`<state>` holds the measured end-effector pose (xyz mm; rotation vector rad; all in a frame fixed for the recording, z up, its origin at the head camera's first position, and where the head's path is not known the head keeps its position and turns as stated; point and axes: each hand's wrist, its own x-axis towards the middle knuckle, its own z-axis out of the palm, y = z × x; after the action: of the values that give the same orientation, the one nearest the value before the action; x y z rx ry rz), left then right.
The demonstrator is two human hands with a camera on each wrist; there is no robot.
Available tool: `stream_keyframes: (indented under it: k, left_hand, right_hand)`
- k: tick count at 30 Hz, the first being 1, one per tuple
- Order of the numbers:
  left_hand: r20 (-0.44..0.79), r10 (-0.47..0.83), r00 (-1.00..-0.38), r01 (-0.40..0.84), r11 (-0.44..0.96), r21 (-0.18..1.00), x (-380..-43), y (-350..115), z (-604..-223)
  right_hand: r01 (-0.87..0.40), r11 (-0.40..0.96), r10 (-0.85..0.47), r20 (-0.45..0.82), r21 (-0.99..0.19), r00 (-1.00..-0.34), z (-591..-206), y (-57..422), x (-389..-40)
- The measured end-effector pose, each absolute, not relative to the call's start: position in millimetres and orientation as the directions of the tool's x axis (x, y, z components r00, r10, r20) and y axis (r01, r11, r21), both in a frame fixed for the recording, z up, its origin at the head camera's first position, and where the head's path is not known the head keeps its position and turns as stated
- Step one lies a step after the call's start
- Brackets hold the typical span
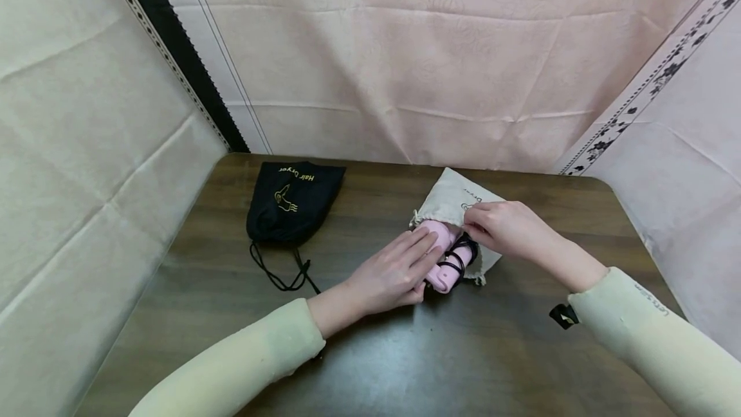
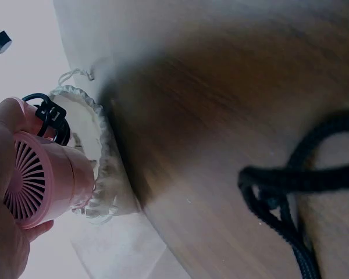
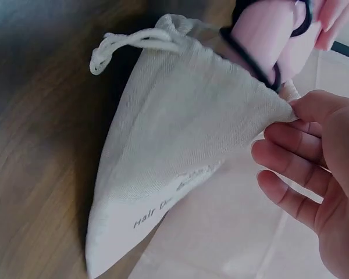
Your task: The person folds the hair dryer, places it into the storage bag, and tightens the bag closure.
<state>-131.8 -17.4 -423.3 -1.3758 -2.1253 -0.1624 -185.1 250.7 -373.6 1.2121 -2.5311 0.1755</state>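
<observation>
A pink hair dryer (image 1: 443,279) with its black cord (image 1: 462,255) wound about the folded handle lies partly inside the mouth of a cream drawstring bag (image 1: 444,195). My left hand (image 1: 393,272) holds the dryer's body, fingers over the top; its slotted round end (image 2: 29,180) faces the palm in the left wrist view. With thumb and forefinger, my right hand (image 1: 509,227) pinches the rim of the bag, the other fingers loosely bent. Printed lettering shows on the bag's side in the right wrist view. The dryer's front end is hidden inside the bag.
To the left on the wooden table (image 1: 370,365) lies a black drawstring bag (image 1: 295,201) with gold "Hair Dryer" lettering, its black cords (image 1: 283,282) trailing toward me. Light cloth (image 1: 405,56) hangs behind the table and at both sides.
</observation>
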Motion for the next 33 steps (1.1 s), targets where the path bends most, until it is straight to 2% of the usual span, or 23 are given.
stream_keyframes:
  k: [8,14,25,33]
  left_hand:
    - [0.548,0.779,-0.303,0.847,0.484,-0.219,-138,-13,-430]
    - [0.557,0.784,-0.274,0.849,0.469,-0.243,-146,-9,-435]
    - [0.579,0.768,-0.272,0.857,0.467,-0.217,-155,-6,-447]
    - [0.538,0.798,-0.27,0.855,0.455,-0.247,-156,-5,-457]
  right_hand:
    - [-0.779,0.627,-0.73,0.334,-0.023,-0.597,-373,245,-184]
    - [-0.772,0.629,-0.712,0.328,-0.093,-0.62,-370,242,-183]
    - [-0.718,0.673,-0.676,0.249,-0.177,-0.694,-372,239,-181]
    - [-0.733,0.652,-0.695,0.236,-0.194,-0.68,-384,239,-179]
